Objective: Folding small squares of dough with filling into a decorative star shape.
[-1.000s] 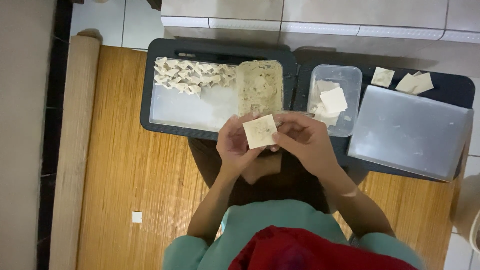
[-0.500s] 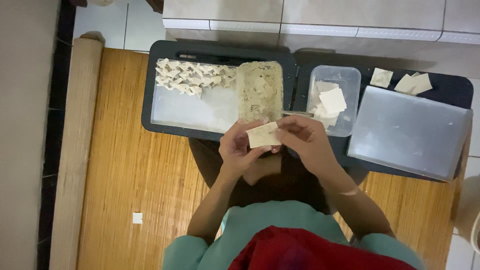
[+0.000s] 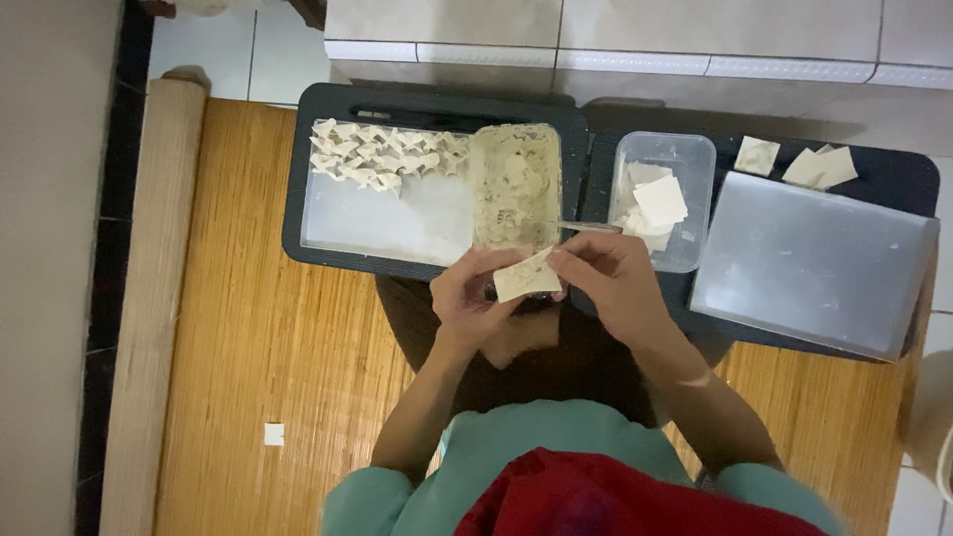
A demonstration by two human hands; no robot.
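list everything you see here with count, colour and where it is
wrapper: one, pale, folded, held between both hands
folded dumplings: many, pale, back of the left tray
left tray: one, white, on the dark table
filling tub: one, clear, beige filling, right end of the left tray
wrapper tub: one, clear, holds square wrappers, right of the filling tub
stick: one, thin, pale, near the right hand's fingers
right tray: one, white, far right
loose wrappers: about three, pale, behind the right tray
mat: one, tan bamboo, on the floor
left hand: on the wrapper
right hand: on the wrapper
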